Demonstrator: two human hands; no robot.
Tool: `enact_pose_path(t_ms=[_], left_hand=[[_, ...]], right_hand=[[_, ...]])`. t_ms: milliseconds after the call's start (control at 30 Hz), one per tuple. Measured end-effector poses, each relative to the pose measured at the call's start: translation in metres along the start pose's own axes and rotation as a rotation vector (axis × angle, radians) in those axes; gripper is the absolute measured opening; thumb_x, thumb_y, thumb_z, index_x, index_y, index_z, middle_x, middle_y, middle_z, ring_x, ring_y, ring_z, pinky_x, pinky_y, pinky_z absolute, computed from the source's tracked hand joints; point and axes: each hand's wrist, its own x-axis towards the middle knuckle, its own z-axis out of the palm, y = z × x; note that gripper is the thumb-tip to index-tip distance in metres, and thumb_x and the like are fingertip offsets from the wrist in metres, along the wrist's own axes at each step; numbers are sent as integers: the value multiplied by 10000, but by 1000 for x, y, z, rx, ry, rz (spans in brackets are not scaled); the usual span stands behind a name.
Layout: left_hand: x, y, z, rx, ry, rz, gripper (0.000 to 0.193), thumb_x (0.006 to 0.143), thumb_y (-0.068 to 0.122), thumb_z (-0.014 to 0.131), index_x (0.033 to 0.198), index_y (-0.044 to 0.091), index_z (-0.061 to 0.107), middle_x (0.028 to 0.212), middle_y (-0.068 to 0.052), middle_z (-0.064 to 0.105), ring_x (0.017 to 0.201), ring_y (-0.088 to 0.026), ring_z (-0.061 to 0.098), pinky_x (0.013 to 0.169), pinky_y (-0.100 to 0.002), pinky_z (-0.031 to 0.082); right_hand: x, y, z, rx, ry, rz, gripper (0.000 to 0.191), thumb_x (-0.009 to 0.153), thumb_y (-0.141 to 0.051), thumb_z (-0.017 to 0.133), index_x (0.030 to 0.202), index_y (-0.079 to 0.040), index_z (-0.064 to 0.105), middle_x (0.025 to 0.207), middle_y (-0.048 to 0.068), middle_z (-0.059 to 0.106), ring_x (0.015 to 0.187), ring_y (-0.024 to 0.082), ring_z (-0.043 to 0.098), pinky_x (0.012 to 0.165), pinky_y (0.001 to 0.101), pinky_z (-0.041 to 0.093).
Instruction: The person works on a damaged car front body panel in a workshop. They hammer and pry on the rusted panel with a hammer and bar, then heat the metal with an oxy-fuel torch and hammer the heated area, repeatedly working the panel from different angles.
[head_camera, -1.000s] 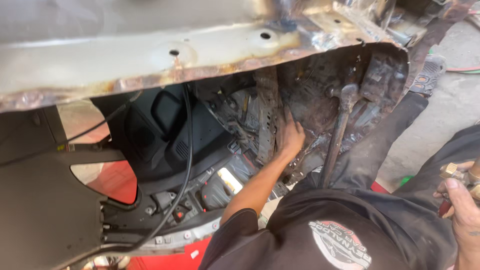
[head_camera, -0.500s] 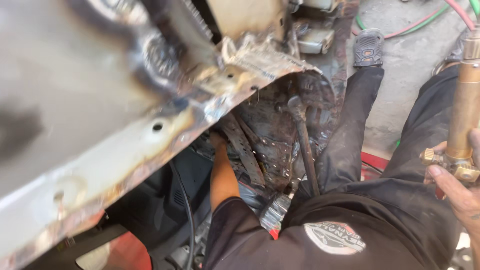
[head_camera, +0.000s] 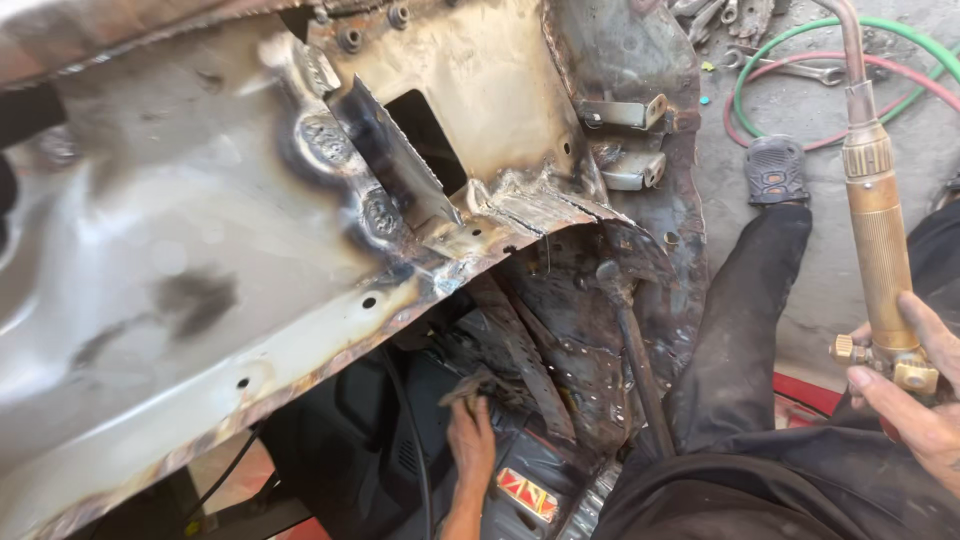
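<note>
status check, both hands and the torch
Right hand gripping brass torch. Left hand low on rusty metal under the panel. Hammer between them.

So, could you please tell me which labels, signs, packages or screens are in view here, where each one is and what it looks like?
Reflector-style sticker: bottom centre, on the dark panel just beside the left hand; a small tilted rectangle, red and yellow with a pale edge.
Packages, signs, screens: none in view.
</note>
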Motion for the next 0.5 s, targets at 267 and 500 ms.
enact_pose_path(t_ms=[267, 500], left_hand=[[47, 293, -77, -109, -535, 643, 412, 930, 53, 677, 1327, 63, 567, 955, -153, 666, 839, -357, 695, 693, -427, 561], [124, 439, -149, 496, -285, 861, 527, 939, 53, 643, 1450, 64, 514, 825, -123, 627, 615, -300, 654, 516, -436, 533]], right_hand=[[8, 85, -25, 356, -40, 3, 524, 918, 0, 678, 1405, 56, 493, 1056, 127, 698, 757, 145, 661, 627, 257, 563], [7, 81, -31, 392, -38, -86, 738, 842, 40, 689, 1546, 17, 468, 1113, 129, 702, 823, 161, 695, 712, 257, 596]])
